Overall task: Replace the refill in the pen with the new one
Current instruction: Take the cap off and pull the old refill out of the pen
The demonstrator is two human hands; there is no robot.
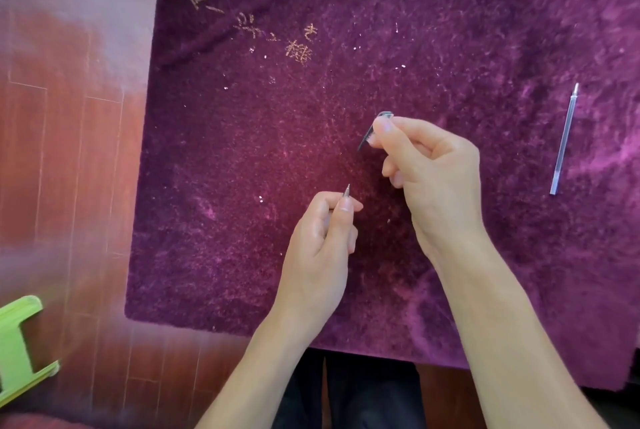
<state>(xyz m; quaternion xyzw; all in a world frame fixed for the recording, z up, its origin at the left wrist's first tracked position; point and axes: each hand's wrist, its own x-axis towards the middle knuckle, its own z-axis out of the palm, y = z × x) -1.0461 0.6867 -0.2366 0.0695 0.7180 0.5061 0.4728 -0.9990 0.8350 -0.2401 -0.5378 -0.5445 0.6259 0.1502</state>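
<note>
My left hand (323, 238) is closed around a pen, of which only the pointed metal tip (346, 191) shows above my fingers, pointing away from me. My right hand (426, 169) pinches a small dark pen cap with a clip (372, 132) between thumb and forefinger, held above and to the right of the tip, apart from it. A clear refill (564, 141) with a silver point lies by itself on the purple cloth (277, 117) at the right, well away from both hands. The pen's body is hidden inside my left fist.
The purple velvet cloth carries gold lettering (298, 47) near its far side. Red-brown wooden flooring (69, 151) lies to the left of the cloth. A green plastic object (17, 345) sits at the lower left. Dark trousers (346, 394) show below the cloth's near edge.
</note>
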